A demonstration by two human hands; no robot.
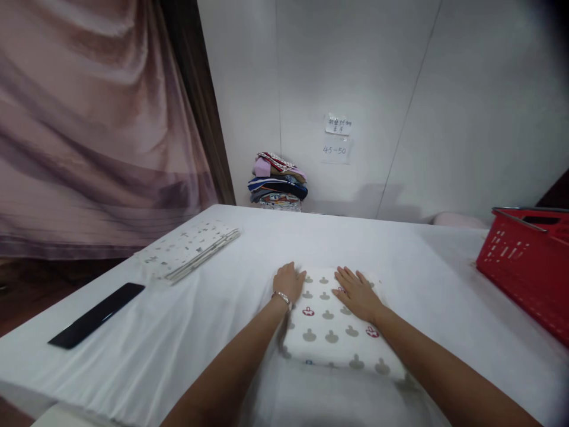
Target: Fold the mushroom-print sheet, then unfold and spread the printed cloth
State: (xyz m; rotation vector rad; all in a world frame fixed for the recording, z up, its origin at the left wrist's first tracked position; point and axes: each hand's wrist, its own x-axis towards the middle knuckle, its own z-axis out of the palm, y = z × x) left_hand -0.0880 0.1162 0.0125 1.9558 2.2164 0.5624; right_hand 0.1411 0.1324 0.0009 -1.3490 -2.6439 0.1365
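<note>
A folded white cloth [329,323] with grey and red mushroom-like prints lies on the white-covered table, close in front of me. My left hand [288,283], with a bracelet at the wrist, rests at the cloth's upper left edge, fingers pointing away from me. On the cloth's upper right part lies my right hand [359,295], palm down with its fingers spread. Neither hand is gripping anything that I can make out. The cloth's lower edge and the table cover near it look slightly blurred.
Folded patterned fabric [191,249] and a black flat strip [98,314] lie on the table [178,332] at the left. A red basket [528,261] stands at the right edge. Behind the table are stacked clothes [280,184]; a pink curtain [89,118] hangs at the left.
</note>
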